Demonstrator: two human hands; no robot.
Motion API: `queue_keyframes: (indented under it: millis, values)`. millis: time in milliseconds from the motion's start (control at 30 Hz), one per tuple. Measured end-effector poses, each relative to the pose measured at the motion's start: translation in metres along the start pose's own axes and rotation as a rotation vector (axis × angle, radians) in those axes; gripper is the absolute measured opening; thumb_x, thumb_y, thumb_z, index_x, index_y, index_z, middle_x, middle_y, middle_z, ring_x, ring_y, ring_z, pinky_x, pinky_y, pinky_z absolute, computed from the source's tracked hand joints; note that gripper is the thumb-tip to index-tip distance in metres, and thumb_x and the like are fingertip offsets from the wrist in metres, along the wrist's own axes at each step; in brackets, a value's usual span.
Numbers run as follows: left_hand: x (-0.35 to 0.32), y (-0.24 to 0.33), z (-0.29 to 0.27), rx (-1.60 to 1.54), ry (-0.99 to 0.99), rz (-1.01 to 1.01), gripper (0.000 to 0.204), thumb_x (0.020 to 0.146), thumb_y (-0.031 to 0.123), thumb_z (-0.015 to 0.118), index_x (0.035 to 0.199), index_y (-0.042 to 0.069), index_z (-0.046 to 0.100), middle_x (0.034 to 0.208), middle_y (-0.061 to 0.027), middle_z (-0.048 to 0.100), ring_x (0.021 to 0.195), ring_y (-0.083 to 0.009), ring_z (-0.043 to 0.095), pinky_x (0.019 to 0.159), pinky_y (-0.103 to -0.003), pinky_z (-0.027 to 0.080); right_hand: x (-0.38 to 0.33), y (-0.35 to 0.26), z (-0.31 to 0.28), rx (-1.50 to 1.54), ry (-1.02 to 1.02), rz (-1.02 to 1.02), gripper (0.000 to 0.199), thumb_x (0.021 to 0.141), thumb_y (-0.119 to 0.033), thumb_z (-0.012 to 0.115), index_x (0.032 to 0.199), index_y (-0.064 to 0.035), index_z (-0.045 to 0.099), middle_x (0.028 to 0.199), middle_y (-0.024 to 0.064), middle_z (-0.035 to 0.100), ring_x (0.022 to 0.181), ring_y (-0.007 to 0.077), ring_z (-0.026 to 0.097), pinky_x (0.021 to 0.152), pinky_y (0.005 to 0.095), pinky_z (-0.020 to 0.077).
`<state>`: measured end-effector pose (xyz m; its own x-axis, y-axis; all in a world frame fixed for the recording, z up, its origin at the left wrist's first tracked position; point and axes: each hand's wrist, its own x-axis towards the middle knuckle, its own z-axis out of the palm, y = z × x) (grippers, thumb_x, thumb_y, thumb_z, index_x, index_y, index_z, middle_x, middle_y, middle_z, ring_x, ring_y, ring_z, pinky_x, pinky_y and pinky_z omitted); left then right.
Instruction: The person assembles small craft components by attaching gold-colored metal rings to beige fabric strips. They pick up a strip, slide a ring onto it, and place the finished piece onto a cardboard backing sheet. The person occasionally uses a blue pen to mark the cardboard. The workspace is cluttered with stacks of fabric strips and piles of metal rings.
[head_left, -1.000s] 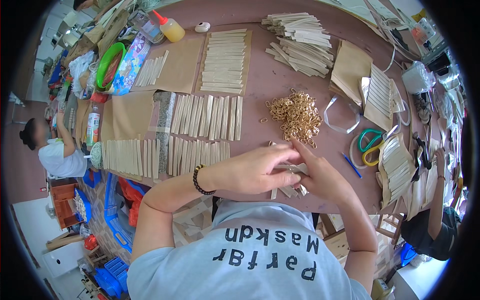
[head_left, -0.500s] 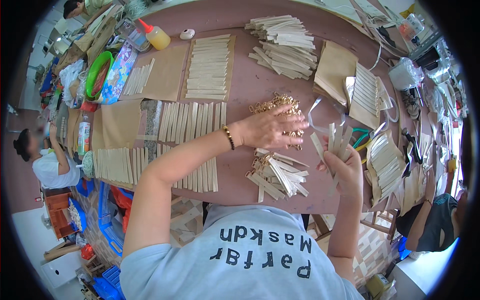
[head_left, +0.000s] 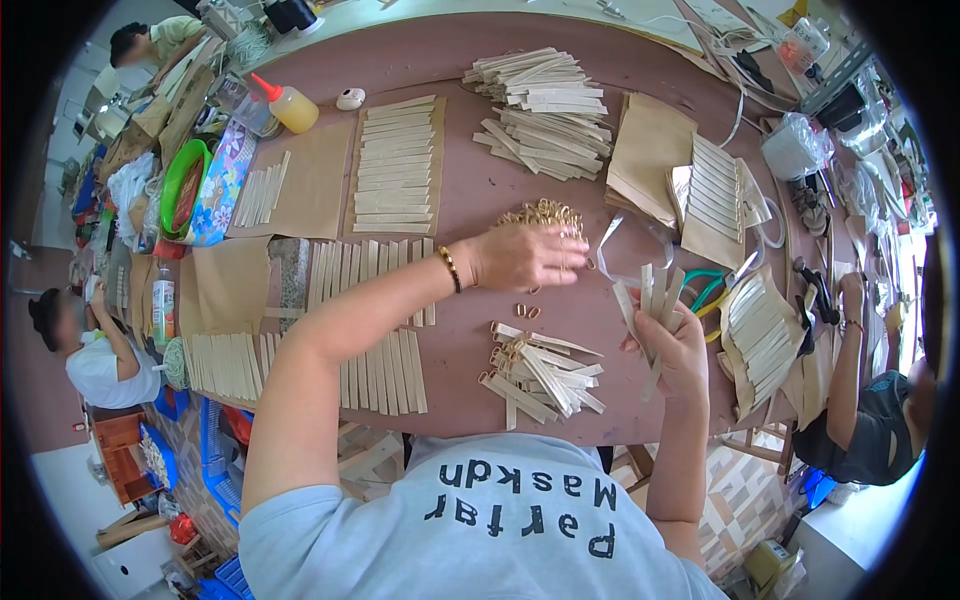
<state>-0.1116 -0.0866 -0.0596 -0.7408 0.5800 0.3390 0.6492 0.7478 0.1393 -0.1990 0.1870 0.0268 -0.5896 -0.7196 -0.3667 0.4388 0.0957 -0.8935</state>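
Observation:
My left hand, with a beaded bracelet on its wrist, lies over the near side of a pile of gold metal rings. Its fingers are stretched out toward the right, slightly blurred, and hide part of the pile. A few loose rings lie just below it. In my right hand several pale flat strips are fanned out, gripped between thumb and fingers. Between my hands and nearer to me is a heap of strips, some with gold rings on their ends.
More strips lie in rows at left and in a large stack at the back. Brown paper sheets sit at back right, near green-handled pliers. A glue bottle stands far left. Other people are at both sides.
My left hand has drawn slightly back toward me and to the left over the rings, and loose rings now show below it. The right hand still holds its strips. The whole view has shifted somewhat.

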Motion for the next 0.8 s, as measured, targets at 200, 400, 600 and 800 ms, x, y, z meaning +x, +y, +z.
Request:
queue_keyframes:
  millis: [200,400,600,800]
  values:
    - [-0.01,-0.032,-0.015,0.142,0.018,-0.118,0.026,0.089,0.015,0.059,0.113,0.009,0.068,0.132,-0.01,0.06,0.133,-0.0254,0.049,0.117,-0.045,0.035,0.008,0.001,0.003,0.015,-0.038,0.002,0.033,0.091,-0.005,0.066,0.121,0.0074,0.06,0.087,0.0068,0.067,0.067,0.0134,0.065,0.062,0.0251,0.0536]
    - [-0.005,0.029,-0.045,-0.116,0.077,-0.25,0.048,0.089,0.028,0.064,0.134,0.013,0.054,0.147,-0.0136,0.045,0.139,-0.0291,0.04,0.117,-0.051,0.029,0.009,0.001,-0.002,0.021,-0.024,-0.019,0.032,0.091,-0.005,0.065,0.121,0.0064,0.06,0.087,0.0068,0.067,0.066,0.013,0.064,0.061,0.0252,0.0536]
    - [-0.035,0.14,-0.048,-0.213,-0.26,0.004,0.058,0.079,0.022,0.067,0.134,0.017,0.048,0.151,-0.0144,0.039,0.143,-0.0294,0.035,0.119,-0.053,0.022,0.016,0.001,-0.002,0.069,-0.028,-0.01,0.032,0.091,-0.006,0.066,0.121,0.0063,0.06,0.088,0.0081,0.067,0.065,0.0138,0.064,0.062,0.0266,0.0538]
    - [-0.014,0.126,-0.04,-0.17,-0.227,0.016,0.045,0.084,0.022,0.064,0.126,0.015,0.051,0.147,-0.013,0.044,0.14,-0.0312,0.038,0.118,-0.052,0.025,0.019,-0.003,0.001,0.064,-0.069,-0.036,0.034,0.091,-0.006,0.066,0.121,0.0069,0.059,0.09,0.0091,0.068,0.066,0.0145,0.064,0.062,0.0274,0.0539]
